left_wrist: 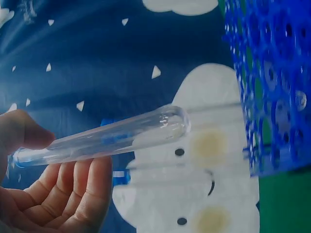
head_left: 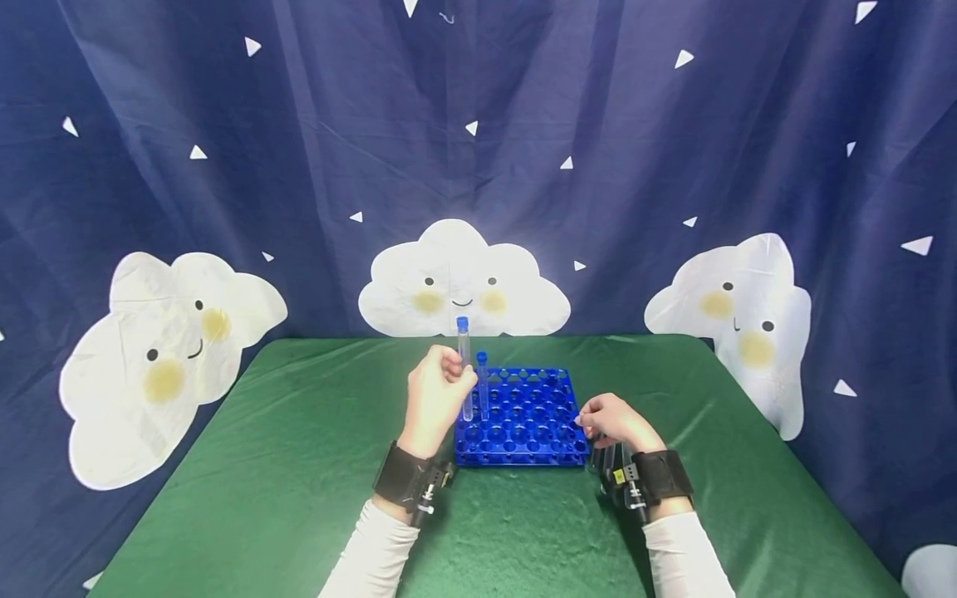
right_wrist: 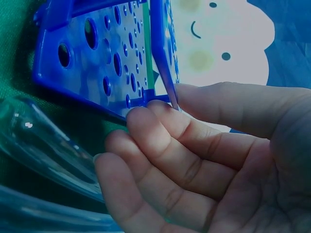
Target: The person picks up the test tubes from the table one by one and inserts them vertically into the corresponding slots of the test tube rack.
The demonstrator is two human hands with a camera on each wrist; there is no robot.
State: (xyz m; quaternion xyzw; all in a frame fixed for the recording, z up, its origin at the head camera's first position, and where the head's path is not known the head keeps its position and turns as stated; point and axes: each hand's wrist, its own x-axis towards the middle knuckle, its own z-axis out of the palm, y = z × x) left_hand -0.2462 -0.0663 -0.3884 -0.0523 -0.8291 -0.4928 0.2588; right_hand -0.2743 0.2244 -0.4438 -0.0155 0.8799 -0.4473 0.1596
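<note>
We see a green table [head_left: 284,498] in front of a dark blue curtain [head_left: 299,149] printed with smiling white clouds. A blue rack [head_left: 523,415] full of round holes sits at the table's middle.

Our left hand [head_left: 436,397] is raised above the rack's left edge, thumb and curled fingers pinching a clear tube [head_left: 465,365] with a blue cap. The tube stands nearly upright, its rounded bottom just over the rack's holes; we cannot tell whether it has entered one. A second tube [head_left: 482,384], also blue-capped, stands upright in the rack just to the right of the held one.

Our right hand [head_left: 615,419] rests at the rack's right side, fingers curled, with thumb and fingertips [right_wrist: 146,114] gripping the rack's edge. More clear tubes [right_wrist: 43,145] lie on the table beside this hand, near the wrist.
</note>
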